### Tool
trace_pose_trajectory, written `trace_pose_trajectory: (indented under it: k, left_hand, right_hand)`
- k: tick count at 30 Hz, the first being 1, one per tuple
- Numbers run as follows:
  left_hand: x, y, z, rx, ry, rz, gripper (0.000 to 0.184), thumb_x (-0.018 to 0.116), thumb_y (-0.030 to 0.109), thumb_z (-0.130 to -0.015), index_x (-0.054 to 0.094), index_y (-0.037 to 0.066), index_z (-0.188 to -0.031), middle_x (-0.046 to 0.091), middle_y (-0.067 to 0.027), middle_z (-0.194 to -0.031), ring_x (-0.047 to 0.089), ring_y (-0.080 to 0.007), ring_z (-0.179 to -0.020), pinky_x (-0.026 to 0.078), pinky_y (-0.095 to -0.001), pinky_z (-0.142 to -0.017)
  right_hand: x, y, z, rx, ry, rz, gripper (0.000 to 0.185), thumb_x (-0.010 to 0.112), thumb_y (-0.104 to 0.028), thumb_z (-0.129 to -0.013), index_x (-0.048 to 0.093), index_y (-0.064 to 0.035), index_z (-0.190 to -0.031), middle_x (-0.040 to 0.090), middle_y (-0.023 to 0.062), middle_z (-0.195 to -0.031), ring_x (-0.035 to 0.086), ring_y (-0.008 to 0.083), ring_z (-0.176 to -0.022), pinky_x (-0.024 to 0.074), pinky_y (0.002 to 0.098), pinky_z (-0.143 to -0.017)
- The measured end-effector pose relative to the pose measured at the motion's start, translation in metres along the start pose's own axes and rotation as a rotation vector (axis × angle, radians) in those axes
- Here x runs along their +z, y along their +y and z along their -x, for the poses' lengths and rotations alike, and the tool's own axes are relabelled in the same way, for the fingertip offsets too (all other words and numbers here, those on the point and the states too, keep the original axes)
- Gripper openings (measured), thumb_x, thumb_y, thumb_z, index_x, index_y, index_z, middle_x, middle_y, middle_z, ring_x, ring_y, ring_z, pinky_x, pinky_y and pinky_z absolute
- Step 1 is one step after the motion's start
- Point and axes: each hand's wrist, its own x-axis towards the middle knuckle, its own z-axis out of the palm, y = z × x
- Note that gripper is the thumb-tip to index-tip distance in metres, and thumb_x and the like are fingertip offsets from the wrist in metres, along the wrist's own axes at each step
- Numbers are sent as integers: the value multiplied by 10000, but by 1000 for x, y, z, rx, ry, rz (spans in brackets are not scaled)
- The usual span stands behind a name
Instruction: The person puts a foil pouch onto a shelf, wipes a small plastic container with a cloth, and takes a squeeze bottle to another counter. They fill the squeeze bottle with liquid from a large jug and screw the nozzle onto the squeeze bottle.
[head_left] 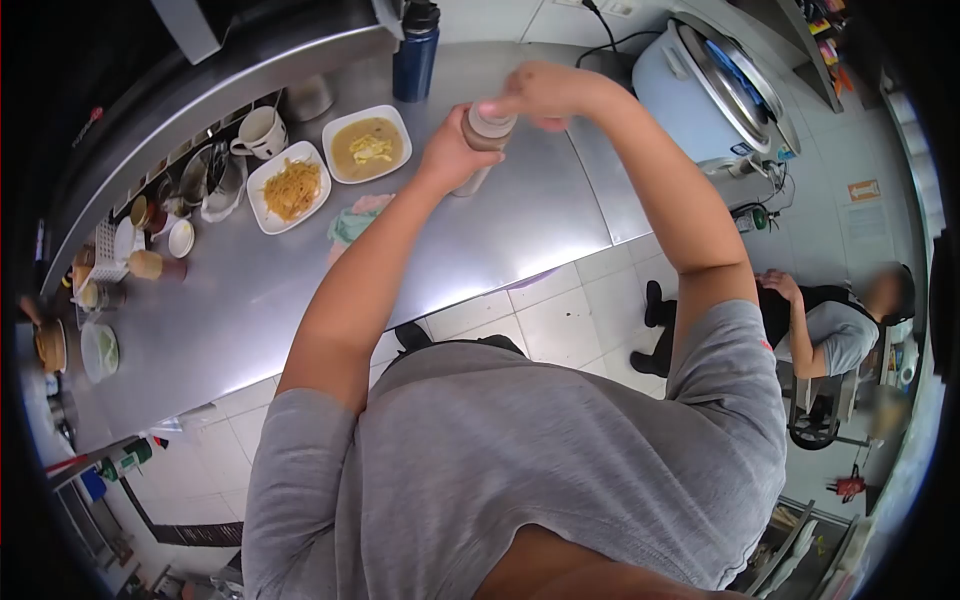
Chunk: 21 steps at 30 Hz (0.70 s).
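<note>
My left hand (450, 152) is wrapped around a bottle (481, 132) with a pale lid, held over the steel counter. It has a brownish upper part, and its contents cannot be made out. My right hand (545, 90) is just above and beside the lid, fingers apart, one of them reaching to the lid's edge. Left of the bottle sits a square white bowl of yellowish soup (372, 150) with pale yellow strips on top. Beside that is a white dish of shredded orange-brown food (291, 191). A pink and green cloth (356, 222) lies near my left forearm.
A dark blue flask (415, 55) stands at the counter's back. At right is a large pale-blue cooker (690, 95) with a cord. Mugs (262, 132), jars and a small white bowl (100, 351) line the left. Another person (835, 325) stands at the right.
</note>
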Motion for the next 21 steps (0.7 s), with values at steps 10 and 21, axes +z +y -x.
trace_pose_trajectory:
  k: [10,21]
  left_hand:
    - [-3,5,0,-20,-41,-6,812,840,214,-616,426,44,-1294,581,-159,-1220,575,-281,-1135,451,-366,-969]
    - [-7,4,4,-13,-38,4,844,851,212,-596,425,44,-1305,570,-164,-1245,563,-301,-1157,448,-372,-978]
  right_hand:
    - [42,26,-14,-479,327,-50,560,693,-495,-739,649,-90,-1123,583,141,-1169,596,278,-1030,483,360,-873]
    - [50,25,-12,-357,564,-367,637,527,-559,-908,599,19,-1166,647,108,-690,638,253,-690,489,411,-659]
